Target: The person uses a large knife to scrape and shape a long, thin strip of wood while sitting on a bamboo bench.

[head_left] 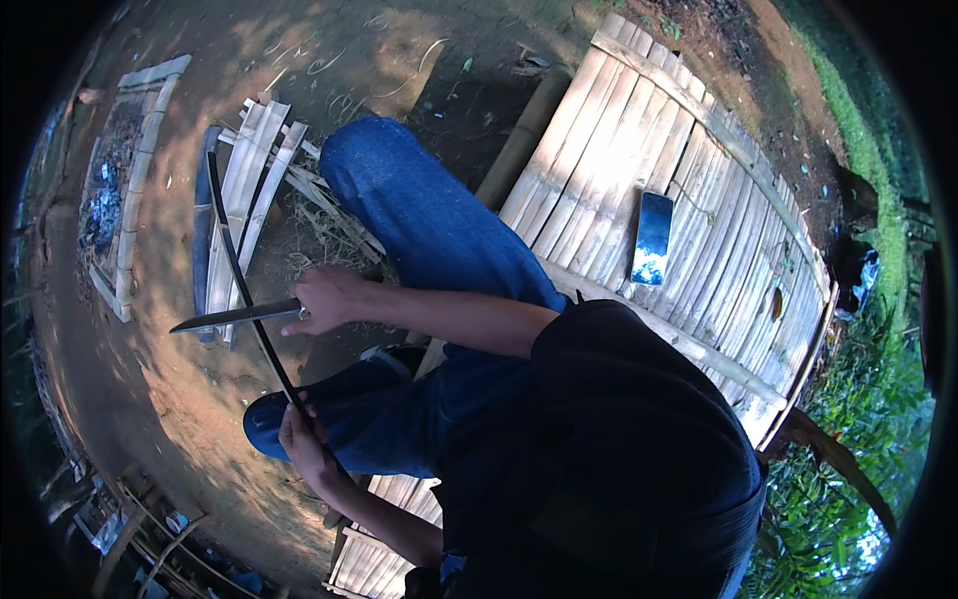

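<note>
My right hand (331, 299) is wrapped round the handle of a long knife, and a ring shows on one finger. The pointed knife blade (225, 318) crosses a long, thin, dark strip (233, 245) and appears to touch it. My left hand (303, 439) grips the strip near its lower end, beside my knee in blue jeans (369, 409). From there the strip curves up past the blade, its far end over the split bamboo pieces (244, 190) on the ground. What the strip is made of cannot be made out.
I sit on a slatted bamboo bench (599, 130); a dark phone (653, 238) lies on it. Pale curled shavings (334, 215) are scattered on the dirt. A bamboo-edged frame (140, 180) with debris inside lies at the far left. Green plants (848, 469) grow behind the bench.
</note>
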Available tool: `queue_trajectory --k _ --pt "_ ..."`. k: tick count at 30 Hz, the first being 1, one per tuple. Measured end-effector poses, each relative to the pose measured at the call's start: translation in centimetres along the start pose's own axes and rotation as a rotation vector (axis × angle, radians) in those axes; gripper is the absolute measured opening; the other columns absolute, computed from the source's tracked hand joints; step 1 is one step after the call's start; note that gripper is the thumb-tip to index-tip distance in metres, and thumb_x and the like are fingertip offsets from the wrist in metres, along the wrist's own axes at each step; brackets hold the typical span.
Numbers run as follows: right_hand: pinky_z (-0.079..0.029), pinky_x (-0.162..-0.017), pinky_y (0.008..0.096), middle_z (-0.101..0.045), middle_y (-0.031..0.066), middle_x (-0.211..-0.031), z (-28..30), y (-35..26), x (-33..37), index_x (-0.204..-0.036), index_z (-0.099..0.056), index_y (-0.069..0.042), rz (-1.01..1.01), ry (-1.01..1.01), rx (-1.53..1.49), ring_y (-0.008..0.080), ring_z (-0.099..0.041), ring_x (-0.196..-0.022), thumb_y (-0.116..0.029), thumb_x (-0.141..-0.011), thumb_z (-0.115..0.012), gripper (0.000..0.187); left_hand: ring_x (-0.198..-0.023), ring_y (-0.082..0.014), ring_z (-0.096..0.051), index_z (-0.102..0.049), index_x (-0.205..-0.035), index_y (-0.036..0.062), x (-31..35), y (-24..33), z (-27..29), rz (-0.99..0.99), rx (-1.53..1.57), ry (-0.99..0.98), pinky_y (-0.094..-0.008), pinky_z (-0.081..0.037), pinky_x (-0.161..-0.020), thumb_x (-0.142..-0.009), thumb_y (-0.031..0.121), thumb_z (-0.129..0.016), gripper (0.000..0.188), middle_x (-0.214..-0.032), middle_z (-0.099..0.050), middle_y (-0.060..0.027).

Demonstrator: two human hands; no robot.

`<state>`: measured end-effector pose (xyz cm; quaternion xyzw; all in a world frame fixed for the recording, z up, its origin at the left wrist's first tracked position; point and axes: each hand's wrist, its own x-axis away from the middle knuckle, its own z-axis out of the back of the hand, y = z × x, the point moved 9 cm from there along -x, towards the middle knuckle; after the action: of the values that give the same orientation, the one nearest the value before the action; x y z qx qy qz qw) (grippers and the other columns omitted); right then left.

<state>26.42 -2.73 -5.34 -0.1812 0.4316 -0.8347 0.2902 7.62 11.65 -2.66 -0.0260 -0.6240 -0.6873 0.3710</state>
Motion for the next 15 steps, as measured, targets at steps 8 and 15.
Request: queue_trajectory --k 8,15 --pt "-0.053 -0.067 0.0444 -0.064 0.022 -0.069 -2.0 0.6 3.6 -0.065 -0.065 0.004 -0.084 -0.084 -0.004 0.037 -0.065 -0.068 -0.071 -0.068 -0.062 0.075 -0.046 -0.0009 -0.033 -0.062 -0.107 -0.0004 -1.7 -3.8 -1.2 0.069 -0.009 0.041 -0.0175 -0.021 -0.04 -0.097 0.027 -0.05 0.032 -0.07 -0.053 0.003" --pt "-0.052 -0.065 0.0463 -0.062 0.0216 -0.063 -3.7 0.4 3.5 -0.065 -0.065 0.004 -0.094 -0.143 0.006 0.0379 -0.064 -0.064 -0.069 -0.077 -0.054 0.075 -0.046 -0.0009 -0.035 -0.062 -0.106 0.0018 -1.8 -5.2 -1.1 0.157 0.09 0.016 -0.0166 -0.022 -0.04 -0.098 0.027 -0.048 0.031 -0.071 -0.053 0.0031"
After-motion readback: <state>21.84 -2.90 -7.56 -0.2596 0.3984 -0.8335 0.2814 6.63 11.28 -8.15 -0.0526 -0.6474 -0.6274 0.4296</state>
